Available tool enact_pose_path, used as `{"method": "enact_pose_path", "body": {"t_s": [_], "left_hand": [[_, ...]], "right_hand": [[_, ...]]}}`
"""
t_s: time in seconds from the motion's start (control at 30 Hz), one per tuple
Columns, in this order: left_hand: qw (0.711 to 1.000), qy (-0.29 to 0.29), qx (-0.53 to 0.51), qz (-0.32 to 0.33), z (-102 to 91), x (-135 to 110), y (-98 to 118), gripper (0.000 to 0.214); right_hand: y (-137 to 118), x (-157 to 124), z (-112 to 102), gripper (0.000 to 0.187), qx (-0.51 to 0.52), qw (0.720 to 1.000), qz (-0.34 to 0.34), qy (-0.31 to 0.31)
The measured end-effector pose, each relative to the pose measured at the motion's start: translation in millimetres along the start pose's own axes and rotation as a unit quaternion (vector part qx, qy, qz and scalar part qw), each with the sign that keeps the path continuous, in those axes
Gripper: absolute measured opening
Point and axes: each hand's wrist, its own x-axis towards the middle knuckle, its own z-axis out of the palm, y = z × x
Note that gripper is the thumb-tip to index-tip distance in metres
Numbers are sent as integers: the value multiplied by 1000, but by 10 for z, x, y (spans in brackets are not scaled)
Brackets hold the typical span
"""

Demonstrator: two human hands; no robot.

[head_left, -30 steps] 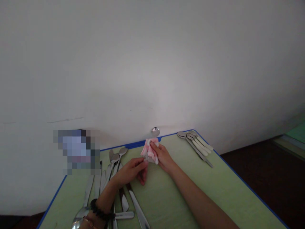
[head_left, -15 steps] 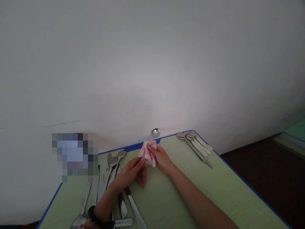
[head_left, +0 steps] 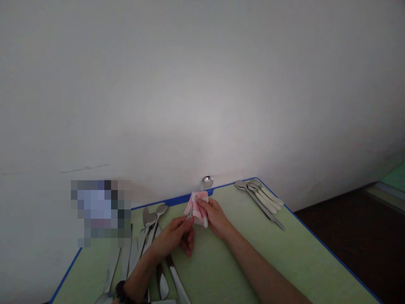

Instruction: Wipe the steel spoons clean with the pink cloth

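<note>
Above the table, a shiny metal spoon [head_left: 207,182] points its bowl toward the wall. A pink and white cloth [head_left: 201,202] is folded around its handle, hiding most of it. My right hand [head_left: 218,217] is closed on the cloth, thumb on top, with the handle inside the folds. Lower and to the left, my left hand [head_left: 177,236] pinches the handle's end between thumb and fingers. Under and beside my left forearm lies a loose group of metal spoons [head_left: 162,209] and knives [head_left: 179,280], partly covered by the arm.
The pale green table [head_left: 253,257] has a blue edge and stands against a white wall [head_left: 202,93]. At its far right corner lie forks with cream handles [head_left: 265,200] beside a metal spoon [head_left: 253,196]. A pixelated object [head_left: 98,207] is at the left.
The whole scene sits slightly lower in the picture. Both hands keep their hold on the spoon and cloth, with hardly any shift between them.
</note>
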Motion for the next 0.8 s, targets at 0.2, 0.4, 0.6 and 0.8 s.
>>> {"method": "enact_pose_path", "body": {"t_s": [0.2, 0.4, 0.6, 0.8], "left_hand": [[999, -5, -37, -1, -44, -3, -5, 41], [998, 11, -58, 5, -38, 24, -27, 48], [997, 35, -65, 11, -8, 32, -9, 50], [997, 32, -73, 1, -5, 17, 11, 47]], "right_hand": [[8, 4, -2, 30, 25, 1000, -13, 7], [-37, -39, -12, 28, 6, 998, -13, -65], [-59, -53, -9, 29, -10, 997, -26, -75], [-28, -29, -7, 28, -8, 998, -29, -53]]}}
